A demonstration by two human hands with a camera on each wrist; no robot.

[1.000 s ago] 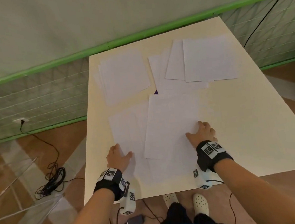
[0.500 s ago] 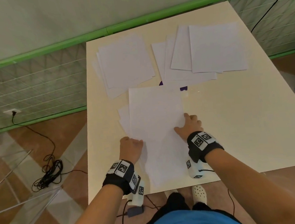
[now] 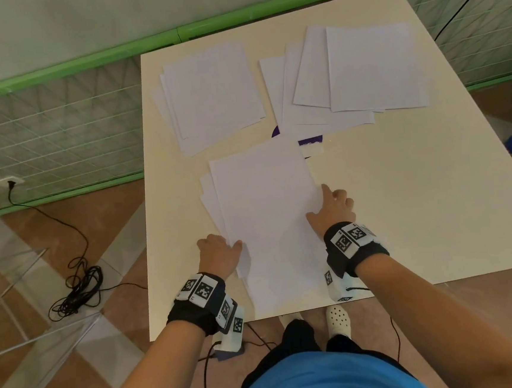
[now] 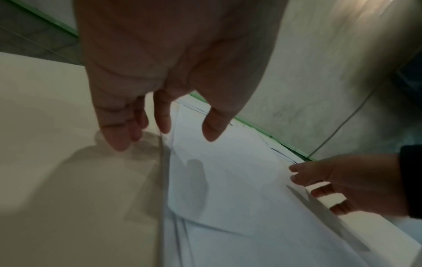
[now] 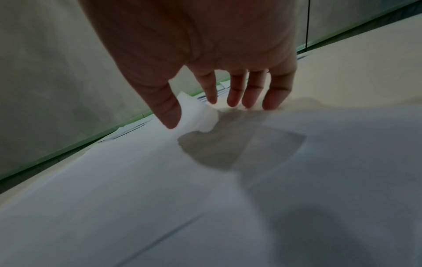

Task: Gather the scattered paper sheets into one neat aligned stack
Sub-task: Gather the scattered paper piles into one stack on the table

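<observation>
Several white sheets lie in a loose near pile (image 3: 266, 217) on the cream table (image 3: 405, 211), their left edges staggered. My left hand (image 3: 219, 252) touches the pile's left edge with straight fingers (image 4: 121, 140), thumb above the top sheet. Against the right edge rests my right hand (image 3: 332, 209), its fingertips (image 5: 271, 104) on the table; a sheet edge (image 5: 196, 115) curls up beside the thumb. Neither hand holds paper. A second pile (image 3: 212, 95) lies at the far left and a fanned group (image 3: 346, 74) at the far right.
A purple item (image 3: 310, 142) shows from under the fanned sheets. A green-framed mesh fence (image 3: 56, 118) runs behind the table. A coiled black cable (image 3: 77, 290) lies on the floor to the left. My feet (image 3: 338, 319) stand at the table's front edge.
Both hands have moved inward and pushed the spread near sheets into a narrower pile. The top sheet has turned from slanted to nearly square with the table.
</observation>
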